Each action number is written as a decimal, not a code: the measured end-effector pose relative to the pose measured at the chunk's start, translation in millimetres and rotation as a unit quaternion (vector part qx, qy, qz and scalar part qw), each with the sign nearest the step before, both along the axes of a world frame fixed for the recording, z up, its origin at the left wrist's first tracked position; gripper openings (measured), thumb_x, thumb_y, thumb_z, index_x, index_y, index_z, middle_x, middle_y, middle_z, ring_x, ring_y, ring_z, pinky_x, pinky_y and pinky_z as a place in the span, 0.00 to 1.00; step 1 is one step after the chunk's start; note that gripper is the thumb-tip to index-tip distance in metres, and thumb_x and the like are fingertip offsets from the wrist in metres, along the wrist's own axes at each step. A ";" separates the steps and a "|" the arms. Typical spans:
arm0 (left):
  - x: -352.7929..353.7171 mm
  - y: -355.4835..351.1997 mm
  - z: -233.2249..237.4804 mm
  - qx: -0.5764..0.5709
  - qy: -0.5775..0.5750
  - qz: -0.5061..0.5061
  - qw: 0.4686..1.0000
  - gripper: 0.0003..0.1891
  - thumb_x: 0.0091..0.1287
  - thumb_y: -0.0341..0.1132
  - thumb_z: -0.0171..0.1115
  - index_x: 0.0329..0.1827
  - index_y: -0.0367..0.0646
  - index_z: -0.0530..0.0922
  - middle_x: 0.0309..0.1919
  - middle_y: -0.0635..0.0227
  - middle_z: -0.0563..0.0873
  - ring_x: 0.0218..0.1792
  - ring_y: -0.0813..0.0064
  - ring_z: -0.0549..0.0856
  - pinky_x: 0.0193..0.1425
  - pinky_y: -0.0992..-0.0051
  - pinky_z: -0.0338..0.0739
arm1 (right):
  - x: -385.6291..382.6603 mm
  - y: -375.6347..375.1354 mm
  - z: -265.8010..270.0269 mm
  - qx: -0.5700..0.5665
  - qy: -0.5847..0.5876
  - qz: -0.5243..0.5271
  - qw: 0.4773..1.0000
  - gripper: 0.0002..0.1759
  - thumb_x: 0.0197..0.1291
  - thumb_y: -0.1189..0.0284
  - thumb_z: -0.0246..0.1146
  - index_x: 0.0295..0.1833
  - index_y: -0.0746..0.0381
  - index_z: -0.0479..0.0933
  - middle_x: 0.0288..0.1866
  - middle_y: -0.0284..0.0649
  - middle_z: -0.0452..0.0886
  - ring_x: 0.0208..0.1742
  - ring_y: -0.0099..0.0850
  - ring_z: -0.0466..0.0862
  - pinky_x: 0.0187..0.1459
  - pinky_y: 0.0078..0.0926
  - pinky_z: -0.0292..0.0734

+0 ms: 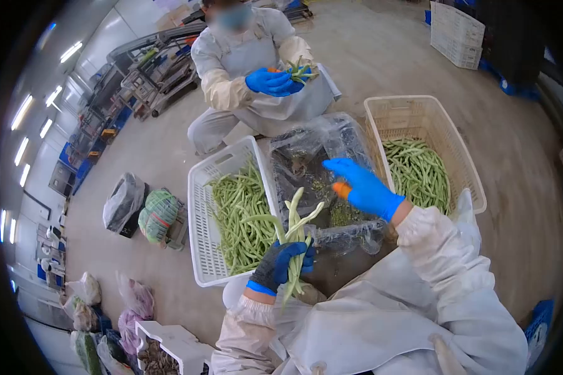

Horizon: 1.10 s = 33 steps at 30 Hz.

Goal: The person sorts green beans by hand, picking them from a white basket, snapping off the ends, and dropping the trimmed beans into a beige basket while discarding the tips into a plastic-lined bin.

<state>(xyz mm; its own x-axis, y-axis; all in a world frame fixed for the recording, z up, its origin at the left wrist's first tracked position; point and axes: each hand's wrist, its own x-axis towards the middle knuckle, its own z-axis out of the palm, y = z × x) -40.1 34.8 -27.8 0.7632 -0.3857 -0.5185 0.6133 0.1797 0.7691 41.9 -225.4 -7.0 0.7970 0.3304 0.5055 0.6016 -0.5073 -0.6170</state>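
My left hand (280, 265), in a dark and blue glove, is closed round a small bunch of long green beans (294, 228) that stick out above and below the fist. My right hand (369, 190), in a blue glove, is over a bin (294, 147) lined with clear plastic, with bits of green scrap inside. Against its palm sits a small orange-handled tool (341, 189); its working end cannot be made out. Left of the bin, a white crate (200, 234) holds many green beans (241, 215). A cream crate (466, 156) on the right holds more beans (417, 172).
A person (256, 56) in white sits opposite, blue gloves (275, 82) round some beans. A lined black bin (124, 203) and a green net sack (161, 215) stand left. Bags (134, 297) and a white foam box (175, 344) lie lower left. Stacked crates (456, 34) stand upper right.
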 end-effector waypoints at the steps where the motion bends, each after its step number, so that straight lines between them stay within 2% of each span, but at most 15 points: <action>1: 4.9 1.3 -2.2 -0.003 -0.001 0.002 1.000 0.15 0.60 0.33 0.58 0.50 0.38 0.74 0.33 0.64 0.80 0.29 0.74 0.79 0.34 0.74 0.77 | -11.5 11.5 20.5 0.074 0.097 0.081 0.989 0.28 0.57 0.74 0.59 0.65 0.57 0.67 0.58 0.49 0.71 0.52 0.47 0.77 0.53 0.38 0.74; 3: 13.3 -0.4 -3.5 0.041 0.032 -0.041 0.998 0.13 0.60 0.32 0.58 0.47 0.39 0.74 0.32 0.65 0.79 0.28 0.74 0.78 0.33 0.73 0.77 | -26.3 31.5 43.0 -0.017 -0.018 0.107 0.994 0.32 0.57 0.74 0.62 0.69 0.55 0.63 0.60 0.46 0.71 0.53 0.44 0.78 0.52 0.35 0.75; 4: 14.9 -3.4 -2.1 0.048 0.044 -0.042 0.997 0.12 0.60 0.31 0.57 0.46 0.38 0.74 0.32 0.64 0.79 0.27 0.73 0.78 0.31 0.73 0.76 | -32.0 38.8 52.8 -0.021 -0.018 0.104 0.994 0.32 0.57 0.74 0.62 0.69 0.55 0.63 0.60 0.46 0.71 0.53 0.44 0.78 0.52 0.35 0.75; 6: 21.7 -2.5 -12.8 0.036 0.050 -0.068 0.996 0.11 0.60 0.30 0.57 0.45 0.38 0.74 0.31 0.64 0.79 0.27 0.73 0.78 0.31 0.73 0.76 | -38.6 50.4 66.6 -0.071 -0.024 0.154 0.985 0.24 0.57 0.72 0.60 0.61 0.57 0.70 0.51 0.49 0.74 0.48 0.45 0.78 0.45 0.38 0.77; 7: 24.5 -2.6 -19.3 0.027 0.056 -0.091 0.994 0.11 0.60 0.30 0.56 0.44 0.37 0.74 0.31 0.64 0.79 0.27 0.73 0.78 0.31 0.73 0.76 | -35.8 54.3 65.8 -0.075 -0.024 0.152 0.985 0.24 0.57 0.72 0.60 0.61 0.57 0.70 0.51 0.49 0.74 0.48 0.45 0.78 0.45 0.38 0.77; 9: 21.7 -6.7 -24.6 0.042 0.036 -0.089 0.995 0.10 0.60 0.30 0.57 0.43 0.36 0.74 0.30 0.63 0.79 0.27 0.72 0.79 0.31 0.72 0.77 | -26.2 60.0 53.5 -0.191 0.020 0.151 0.970 0.16 0.56 0.73 0.60 0.51 0.59 0.75 0.43 0.48 0.76 0.45 0.45 0.79 0.42 0.37 0.77; 10: 18.8 -8.1 -22.3 0.051 -0.001 -0.091 0.995 0.12 0.60 0.31 0.58 0.45 0.36 0.74 0.31 0.63 0.80 0.29 0.72 0.80 0.32 0.71 0.77 | -22.9 61.1 47.6 -0.169 0.017 0.149 0.974 0.09 0.57 0.74 0.60 0.43 0.61 0.76 0.37 0.48 0.76 0.43 0.46 0.79 0.42 0.37 0.76; 11: 16.6 -8.7 -19.2 0.060 -0.039 -0.092 0.993 0.13 0.60 0.31 0.59 0.46 0.35 0.74 0.31 0.62 0.80 0.30 0.71 0.81 0.33 0.71 0.78 | -21.3 59.2 41.8 -0.171 0.016 0.150 0.974 0.09 0.57 0.74 0.60 0.43 0.61 0.76 0.37 0.48 0.76 0.43 0.46 0.79 0.42 0.37 0.76; 13: 11.9 -8.9 -6.2 0.044 -0.058 -0.080 0.994 0.14 0.60 0.32 0.59 0.47 0.35 0.74 0.32 0.62 0.81 0.31 0.71 0.81 0.35 0.72 0.78 | -18.6 51.1 32.3 0.048 0.076 0.184 0.979 0.09 0.58 0.76 0.59 0.45 0.61 0.76 0.38 0.45 0.78 0.41 0.41 0.81 0.44 0.33 0.76; 14: 9.1 -9.2 -1.2 0.030 -0.073 -0.073 0.994 0.16 0.61 0.33 0.60 0.49 0.35 0.74 0.33 0.62 0.82 0.32 0.71 0.82 0.36 0.72 0.79 | -15.3 48.3 20.8 0.045 0.077 0.184 0.979 0.09 0.58 0.76 0.59 0.45 0.61 0.76 0.38 0.45 0.78 0.41 0.41 0.81 0.44 0.33 0.76; 17: 4.4 -10.0 -0.5 0.010 -0.051 -0.017 0.998 0.17 0.62 0.34 0.60 0.51 0.34 0.74 0.33 0.63 0.83 0.34 0.71 0.83 0.39 0.74 0.79 | -15.5 40.6 3.3 0.153 0.194 0.209 0.946 0.13 0.59 0.78 0.58 0.50 0.62 0.76 0.41 0.44 0.80 0.43 0.34 0.81 0.46 0.31 0.75; 19: 3.6 -8.9 -9.6 0.029 -0.094 -0.018 0.995 0.16 0.63 0.36 0.59 0.48 0.34 0.75 0.33 0.62 0.83 0.34 0.72 0.83 0.39 0.75 0.79 | -22.4 35.4 3.4 0.227 0.282 0.171 0.916 0.17 0.59 0.79 0.60 0.56 0.64 0.75 0.43 0.38 0.80 0.45 0.25 0.77 0.47 0.27 0.75; 20: 4.4 -9.2 -15.7 0.043 -0.116 0.008 0.992 0.13 0.62 0.35 0.60 0.44 0.34 0.76 0.31 0.62 0.82 0.31 0.71 0.83 0.36 0.74 0.80 | -22.2 31.3 2.6 0.226 0.282 0.170 0.917 0.17 0.59 0.79 0.60 0.56 0.64 0.75 0.43 0.38 0.80 0.45 0.25 0.77 0.47 0.27 0.75; 22: 6.4 -9.7 -17.5 0.069 -0.129 0.038 0.989 0.10 0.62 0.33 0.59 0.40 0.35 0.76 0.28 0.61 0.82 0.24 0.71 0.82 0.28 0.74 0.80 | -22.6 24.9 3.2 0.113 0.288 0.118 0.944 0.23 0.60 0.77 0.61 0.62 0.63 0.71 0.44 0.41 0.80 0.44 0.26 0.78 0.47 0.27 0.75; 33: 14.5 -17.7 -25.1 0.154 -0.111 0.104 0.976 0.11 0.60 0.29 0.57 0.44 0.36 0.72 0.25 0.62 0.81 0.22 0.73 0.82 0.24 0.75 0.79 | -55.2 37.6 31.1 0.043 0.117 0.047 0.991 0.20 0.60 0.71 0.62 0.58 0.62 0.73 0.41 0.45 0.82 0.39 0.37 0.82 0.42 0.31 0.77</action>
